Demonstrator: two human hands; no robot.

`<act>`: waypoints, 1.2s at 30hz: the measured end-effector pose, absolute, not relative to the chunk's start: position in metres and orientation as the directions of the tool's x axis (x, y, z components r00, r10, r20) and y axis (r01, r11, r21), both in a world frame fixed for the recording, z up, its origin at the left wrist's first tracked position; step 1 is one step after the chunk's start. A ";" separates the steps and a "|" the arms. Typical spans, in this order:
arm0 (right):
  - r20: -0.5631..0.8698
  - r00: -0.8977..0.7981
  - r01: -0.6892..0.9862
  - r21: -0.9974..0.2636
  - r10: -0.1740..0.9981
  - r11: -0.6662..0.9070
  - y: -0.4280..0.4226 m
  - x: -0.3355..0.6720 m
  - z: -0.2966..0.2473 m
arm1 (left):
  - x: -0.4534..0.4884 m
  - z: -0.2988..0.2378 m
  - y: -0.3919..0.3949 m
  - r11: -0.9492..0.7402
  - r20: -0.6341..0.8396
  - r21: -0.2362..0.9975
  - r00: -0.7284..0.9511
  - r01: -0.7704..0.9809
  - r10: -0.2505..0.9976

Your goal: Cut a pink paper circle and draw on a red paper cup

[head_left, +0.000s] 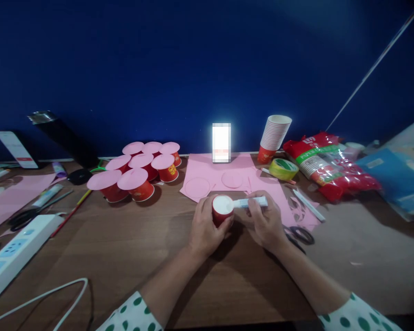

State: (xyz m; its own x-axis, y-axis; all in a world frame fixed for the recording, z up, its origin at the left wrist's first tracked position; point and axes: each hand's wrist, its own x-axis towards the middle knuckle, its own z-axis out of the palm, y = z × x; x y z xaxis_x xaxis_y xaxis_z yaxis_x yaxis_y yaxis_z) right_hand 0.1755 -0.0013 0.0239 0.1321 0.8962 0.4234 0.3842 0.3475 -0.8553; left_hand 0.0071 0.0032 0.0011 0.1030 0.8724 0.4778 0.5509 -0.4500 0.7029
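Note:
My left hand (pixel 204 226) is wrapped round a red paper cup (pixel 221 211) that stands upside down on the wooden table, its white base facing up. My right hand (pixel 264 221) grips a white glue stick (pixel 253 202) held sideways, its tip touching the cup's base rim. Just beyond lies a pink paper sheet (pixel 207 172) with circles drawn on it and round pieces cut out. Black scissors (pixel 301 235) lie to the right of my right hand.
Several red cups capped with pink discs (pixel 138 171) cluster at the back left. A stack of paper cups (pixel 274 135), a tape roll (pixel 283 168), a red snack bag (pixel 327 163) and a lit phone (pixel 221 142) stand behind. A power strip (pixel 19 250), cable and second scissors (pixel 22 218) lie left.

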 end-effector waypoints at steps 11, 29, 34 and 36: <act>0.403 0.149 0.354 -0.874 0.903 0.331 0.001 0.176 0.019 | 0.008 0.002 0.004 -0.460 0.491 0.692 0.104 0.556 0.865; 0.370 0.106 0.393 -0.868 0.923 0.303 -0.001 0.181 0.009 | 0.008 0.003 0.003 -0.450 0.489 0.685 0.097 0.572 0.867; 0.378 0.225 0.350 -0.892 0.898 0.287 -0.001 0.181 0.016 | 0.009 0.003 0.001 -0.447 0.472 0.701 0.109 0.555 0.875; 0.350 0.265 0.350 -0.903 0.898 0.248 0.002 0.189 0.024 | 0.009 0.002 0.000 -0.441 0.467 0.709 0.103 0.550 0.878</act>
